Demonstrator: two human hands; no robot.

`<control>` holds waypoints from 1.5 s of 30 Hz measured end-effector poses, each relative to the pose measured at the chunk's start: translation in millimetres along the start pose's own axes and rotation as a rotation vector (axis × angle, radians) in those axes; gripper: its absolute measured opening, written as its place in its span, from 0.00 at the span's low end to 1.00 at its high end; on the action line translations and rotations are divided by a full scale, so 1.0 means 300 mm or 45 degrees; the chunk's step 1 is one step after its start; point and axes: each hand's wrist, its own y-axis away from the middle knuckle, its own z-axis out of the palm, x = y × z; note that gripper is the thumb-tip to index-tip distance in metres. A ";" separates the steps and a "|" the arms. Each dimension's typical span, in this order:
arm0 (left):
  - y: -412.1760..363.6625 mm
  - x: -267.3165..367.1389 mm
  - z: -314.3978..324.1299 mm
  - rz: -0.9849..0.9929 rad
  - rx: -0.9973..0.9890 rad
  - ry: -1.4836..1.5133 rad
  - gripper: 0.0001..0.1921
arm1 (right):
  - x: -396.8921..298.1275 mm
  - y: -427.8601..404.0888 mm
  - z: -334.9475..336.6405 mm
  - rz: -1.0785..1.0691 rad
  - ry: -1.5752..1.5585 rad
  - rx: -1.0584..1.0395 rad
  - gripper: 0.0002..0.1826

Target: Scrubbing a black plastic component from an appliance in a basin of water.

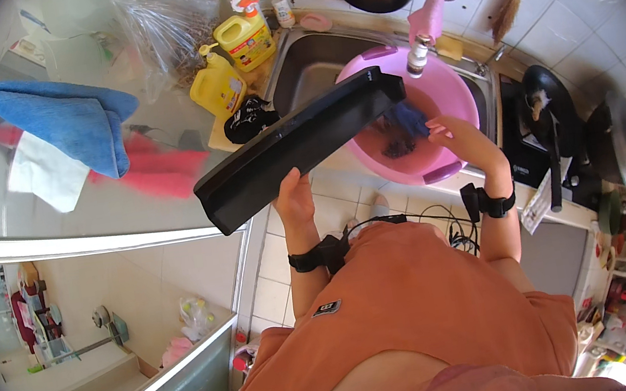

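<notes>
My left hand [295,201] grips the lower edge of a long black trough-shaped panel [299,146], thumb on its near face. The panel slants up to the right, from beside the counter to over the basin. My right hand [453,141] is over the right side of a pink plastic basin [465,94], fingers apart, nothing seen in them. Reddish-brown water [385,148] fills part of the basin. In it lie a blue cloth [409,119], close to my right fingertips, and a dark scrubber-like clump [399,148]. The panel hides the basin's left part.
The basin sits in a steel sink [316,52] under a faucet [418,55] wrapped in pink cloth. Yellow detergent jugs [217,85] and a black bundle [250,120] stand at the left. A wok [547,94] rests on the right. A blue cloth [65,120] hangs at far left.
</notes>
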 end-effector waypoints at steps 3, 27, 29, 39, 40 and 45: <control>-0.034 -0.032 0.016 0.016 0.040 0.024 0.29 | 0.056 -0.030 -0.081 -0.037 0.030 -0.086 0.17; -0.687 -0.274 -0.097 -0.081 0.464 0.509 0.18 | -0.304 -0.387 -0.026 -0.518 0.306 0.556 0.12; -0.752 -0.312 -0.132 -0.064 0.397 0.581 0.17 | -0.431 -0.502 0.067 -0.473 0.301 0.429 0.13; -0.984 -0.512 -0.130 -0.290 0.544 0.778 0.12 | -0.550 -1.142 0.361 -0.786 0.476 0.403 0.25; -0.999 -0.513 -0.133 -0.277 0.557 0.788 0.11 | -0.548 -1.207 0.389 -0.867 0.464 0.395 0.25; -1.055 -0.520 -0.159 -0.236 0.589 0.841 0.13 | -0.566 -1.499 0.398 -0.744 0.300 0.169 0.30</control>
